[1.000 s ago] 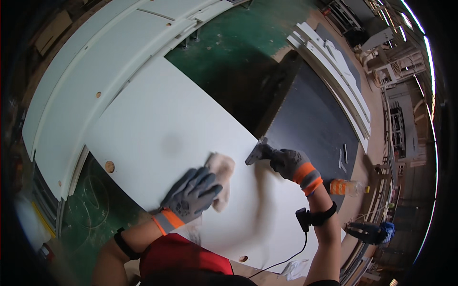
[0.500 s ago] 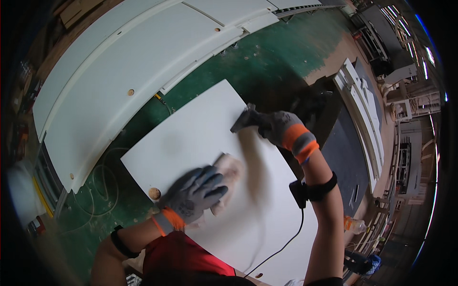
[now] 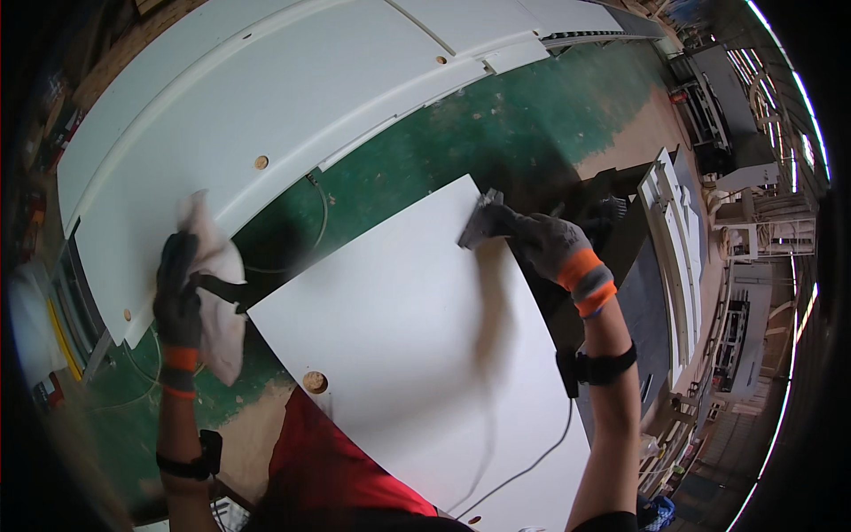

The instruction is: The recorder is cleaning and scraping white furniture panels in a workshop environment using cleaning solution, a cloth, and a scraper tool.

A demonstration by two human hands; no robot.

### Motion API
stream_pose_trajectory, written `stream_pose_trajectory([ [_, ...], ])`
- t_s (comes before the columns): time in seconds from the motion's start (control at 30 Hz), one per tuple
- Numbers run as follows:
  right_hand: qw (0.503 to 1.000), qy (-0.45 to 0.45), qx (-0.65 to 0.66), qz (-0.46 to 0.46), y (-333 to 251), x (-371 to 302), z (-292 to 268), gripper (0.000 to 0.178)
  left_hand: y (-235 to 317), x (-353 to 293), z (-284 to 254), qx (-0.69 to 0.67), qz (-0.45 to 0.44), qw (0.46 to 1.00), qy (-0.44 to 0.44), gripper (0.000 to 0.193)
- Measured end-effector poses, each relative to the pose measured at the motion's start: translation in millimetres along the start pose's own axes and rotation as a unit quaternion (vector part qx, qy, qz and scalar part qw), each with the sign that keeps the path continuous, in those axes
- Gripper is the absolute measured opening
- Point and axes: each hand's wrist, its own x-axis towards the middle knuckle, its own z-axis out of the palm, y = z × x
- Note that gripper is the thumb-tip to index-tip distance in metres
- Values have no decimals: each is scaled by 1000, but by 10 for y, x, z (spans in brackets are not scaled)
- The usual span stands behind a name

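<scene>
In the left of the frame, the left hand (image 3: 180, 297), in a dark grey glove with an orange-banded cuff, grasps a crumpled pale pink cloth (image 3: 220, 341) that spreads out to the right of the fingers and hangs below them. Its upper end overlaps, in this view, the long white panels (image 3: 204, 115) filling the upper left; whether it touches them I cannot tell.

Right of centre, the right hand (image 3: 551, 246) is closed around a dark hand tool (image 3: 483, 222) — its far end looks toothed, though blur hides the detail. The tool lies across the view of the white board (image 3: 399, 328) near that board's top corner and right edge; contact cannot be made out.

The board runs from the centre down to the bottom of the frame, with a round tan-lined hole (image 3: 315, 382) near its left edge. Black bands circle both forearms, and a thin cable (image 3: 532, 472) leads down from the right one (image 3: 610, 364). Green floor (image 3: 541, 93) shows at upper centre — pale strips (image 3: 672, 275) lie stacked at the right.
</scene>
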Motion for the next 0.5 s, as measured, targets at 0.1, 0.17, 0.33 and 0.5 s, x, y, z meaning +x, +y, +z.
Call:
stream_pose_trajectory([
  [0.1,999,-26,-34,-28,-4,120,45,44,-270,-270,-208,-21,-42,999,16,58],
  [0.17,996,-26,-39,-71,4,348,57,44,-297,-419,-217,29,-65,997,2,58],
  [0.33,986,-97,-95,-99,-369,706,-24,26,-323,-728,-212,25,-93,995,9,58],
  [0.5,954,-113,-201,-189,-960,704,218,18,-331,-1008,-267,8,-129,991,29,56],
])
